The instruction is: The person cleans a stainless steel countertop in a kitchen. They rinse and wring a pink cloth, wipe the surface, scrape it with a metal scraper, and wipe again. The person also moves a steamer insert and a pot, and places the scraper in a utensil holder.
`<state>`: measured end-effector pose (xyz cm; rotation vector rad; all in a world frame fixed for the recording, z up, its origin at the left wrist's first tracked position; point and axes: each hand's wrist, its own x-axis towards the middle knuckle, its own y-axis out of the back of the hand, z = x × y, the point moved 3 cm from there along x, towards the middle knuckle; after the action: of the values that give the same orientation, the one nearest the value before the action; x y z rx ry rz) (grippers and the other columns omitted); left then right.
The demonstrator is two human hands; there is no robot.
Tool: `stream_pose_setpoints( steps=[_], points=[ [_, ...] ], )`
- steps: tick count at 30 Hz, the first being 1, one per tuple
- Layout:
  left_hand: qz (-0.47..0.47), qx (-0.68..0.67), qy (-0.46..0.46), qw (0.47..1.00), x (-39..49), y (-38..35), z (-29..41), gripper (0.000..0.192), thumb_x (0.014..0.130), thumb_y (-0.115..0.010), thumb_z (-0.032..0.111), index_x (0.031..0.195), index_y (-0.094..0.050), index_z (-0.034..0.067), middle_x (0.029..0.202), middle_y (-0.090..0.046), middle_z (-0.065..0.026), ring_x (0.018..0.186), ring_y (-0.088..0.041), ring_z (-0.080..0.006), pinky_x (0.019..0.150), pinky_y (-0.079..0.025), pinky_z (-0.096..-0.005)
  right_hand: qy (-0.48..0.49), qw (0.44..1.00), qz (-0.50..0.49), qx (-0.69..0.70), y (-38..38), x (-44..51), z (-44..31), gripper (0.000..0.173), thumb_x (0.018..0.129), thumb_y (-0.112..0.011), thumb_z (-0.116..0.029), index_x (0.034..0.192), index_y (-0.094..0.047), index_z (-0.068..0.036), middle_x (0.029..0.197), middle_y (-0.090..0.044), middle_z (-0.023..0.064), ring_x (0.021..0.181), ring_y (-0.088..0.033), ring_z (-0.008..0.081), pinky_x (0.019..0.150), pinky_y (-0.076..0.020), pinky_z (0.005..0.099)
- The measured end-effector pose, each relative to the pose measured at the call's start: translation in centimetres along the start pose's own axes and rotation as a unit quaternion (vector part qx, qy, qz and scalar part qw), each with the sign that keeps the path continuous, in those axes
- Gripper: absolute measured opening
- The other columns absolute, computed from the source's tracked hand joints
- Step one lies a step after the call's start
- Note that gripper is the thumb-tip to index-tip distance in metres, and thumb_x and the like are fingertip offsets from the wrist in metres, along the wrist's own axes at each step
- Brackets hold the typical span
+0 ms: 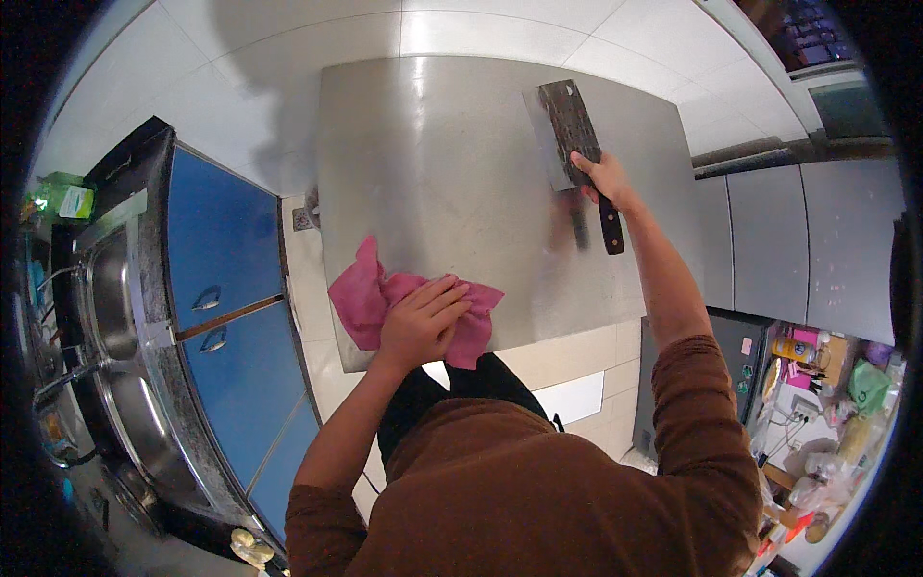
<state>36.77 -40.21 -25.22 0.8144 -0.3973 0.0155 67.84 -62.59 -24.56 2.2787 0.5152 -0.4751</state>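
Note:
Under my left hand is a crumpled pink cloth, pressed near the front left edge of a stainless steel table. The fingers lie close together over its middle, with cloth spreading out on both sides. My right hand grips a cleaver where blade and handle meet, over the right part of the table. Its broad dark blade points away from me, and the black riveted handle sticks out below the hand. The blade and handle are mirrored dimly in the metal; whether the blade touches the surface, I cannot tell.
To the left stand blue cabinets under a counter with a double steel sink and a green bottle. Grey cabinets are on the right, with a dark fridge and shelves of bags and packages below. A white tiled wall closes the far side.

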Motion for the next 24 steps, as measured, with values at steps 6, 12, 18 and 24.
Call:
stream_pose_setpoints(
  steps=[6,12,18,24],
  points=[
    [0.000,-0.014,0.000,1.000,0.0,0.0,-0.2,0.029,0.076,-0.065,0.008,0.104,-0.069,0.011,0.123,-0.064,-0.0050,0.120,-0.056,-0.0239,0.097,-0.048,-0.0388,0.055,0.989,-0.138,-0.005,-5.3,-0.8,-1.3,0.044,0.085,-0.068,-0.045,0.095,-0.063,-0.002,0.061,-0.059,0.0055,0.043,-0.052,0.0125,0.043,-0.0440,0.0300],
    [0.011,-0.015,0.047,0.999,-1.0,-0.1,0.4,0.028,0.077,-0.064,0.007,0.105,-0.069,0.011,0.124,-0.063,-0.0047,0.121,-0.055,-0.0244,0.099,-0.047,-0.0385,0.096,0.992,-0.074,-0.041,-5.3,2.4,-7.4,0.043,0.084,-0.069,-0.044,0.092,-0.064,-0.002,0.064,-0.061,0.0064,0.046,-0.055,0.0137,0.043,-0.0450,0.0315],
    [0.029,-0.001,0.073,0.997,-1.8,-0.8,0.7,0.028,0.078,-0.063,0.007,0.105,-0.069,0.010,0.125,-0.062,-0.0043,0.123,-0.054,-0.0248,0.101,-0.046,-0.0383,0.145,0.939,-0.270,-0.156,-12.0,2.1,-9.6,0.051,0.081,-0.069,-0.052,0.093,-0.065,-0.002,0.061,-0.060,0.0044,0.045,-0.055,0.0148,0.042,-0.0435,0.0307],
    [0.028,0.025,0.080,0.996,-2.5,-0.3,1.0,0.030,0.077,-0.062,0.007,0.106,-0.068,0.010,0.127,-0.061,-0.0048,0.124,-0.053,-0.0253,0.103,-0.044,-0.0420,0.148,0.951,-0.237,-0.133,-11.6,3.7,-13.9,0.047,0.082,-0.070,-0.049,0.092,-0.065,-0.004,0.062,-0.059,0.0039,0.044,-0.053,0.0134,0.039,-0.0412,0.0301]
  ],
)
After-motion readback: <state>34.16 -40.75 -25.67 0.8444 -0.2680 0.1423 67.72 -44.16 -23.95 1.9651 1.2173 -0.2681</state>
